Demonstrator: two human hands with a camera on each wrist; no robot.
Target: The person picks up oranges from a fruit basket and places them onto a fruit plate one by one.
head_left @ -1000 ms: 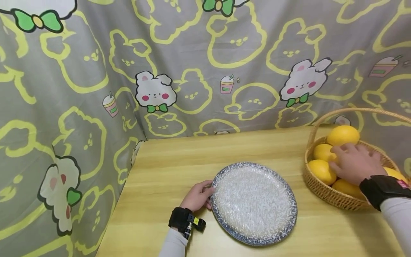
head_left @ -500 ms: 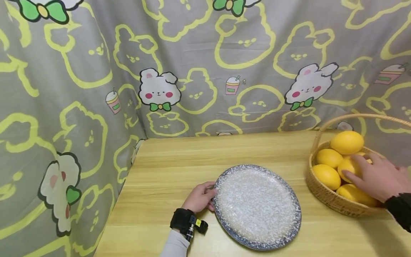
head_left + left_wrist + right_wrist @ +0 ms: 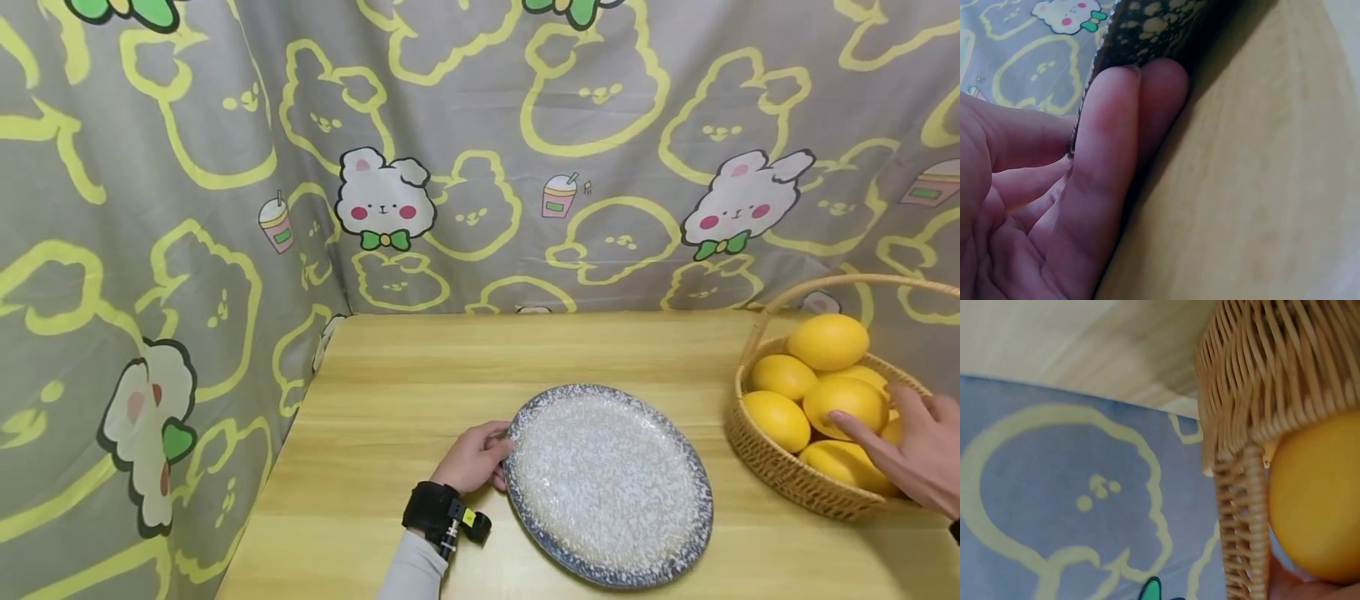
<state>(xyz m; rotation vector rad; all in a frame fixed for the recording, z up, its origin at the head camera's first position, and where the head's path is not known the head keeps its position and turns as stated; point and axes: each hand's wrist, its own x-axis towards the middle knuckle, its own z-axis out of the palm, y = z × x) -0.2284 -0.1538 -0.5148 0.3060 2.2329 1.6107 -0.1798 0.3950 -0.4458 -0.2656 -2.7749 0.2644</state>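
A round plate (image 3: 611, 483), speckled white with a dark blue rim, lies on the table. My left hand (image 3: 472, 458) holds its left edge, thumb on top and fingertips (image 3: 1107, 100) tucked beneath the dark, mottled underside. On the right stands a wicker basket (image 3: 780, 483) of smooth yellow oval fruits (image 3: 828, 342). Over its right part reaches my right hand (image 3: 918, 450), thumb and fingers spread, the thumb tip overlapping a front fruit (image 3: 843, 404). In the right wrist view one large fruit (image 3: 1319, 500) shows inside the basket, close to a part of the hand at the bottom.
The basket's tall arched handle (image 3: 847, 279) rises above the fruits. A grey curtain (image 3: 465, 200) with yellow outlines and rabbit faces hangs behind and to the left of the wooden table (image 3: 390, 392).
My right hand has moved rightward across the fruits in the basket, uncovering the ones at the front. The left hand keeps its hold on the plate. The head view has shifted slightly.
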